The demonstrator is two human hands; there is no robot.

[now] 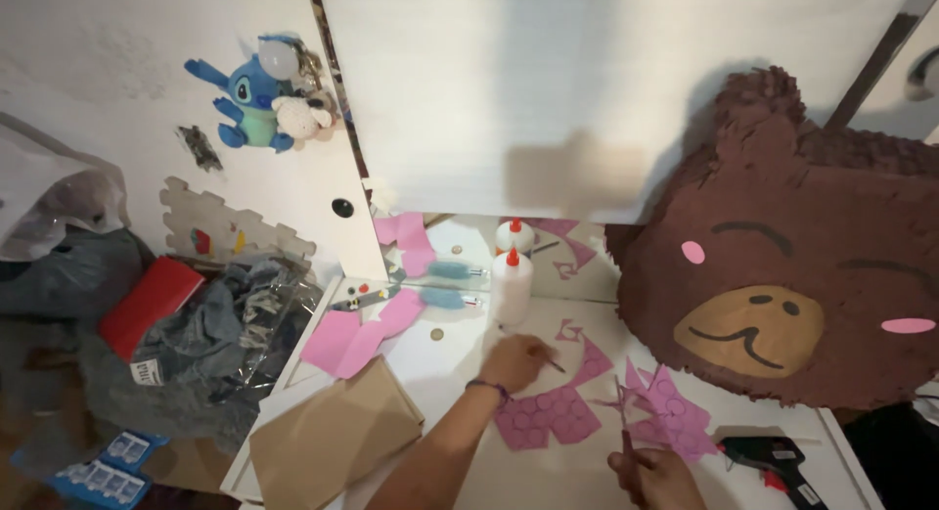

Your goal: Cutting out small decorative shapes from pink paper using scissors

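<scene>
Right hand [657, 476] grips scissors [623, 417] at the desk's near edge; left hand [515, 361] pinches a pencil [554, 365] over thin, floppy pink paper [546, 417], best held by its edges.

Pencil [554, 364]: thin, dark, tilted, tip down on the table just right of the left hand's fingers, near the glue bottle [511, 285]. Pink paper sheet [546, 417]: flat on the white table in front of the glue bottle, circles drawn on it, edges cut ragged. Scissors [623, 412]: reddish handles, blades pointing up toward the bottle, over pink scraps [675, 417] right of the sheet.
</scene>
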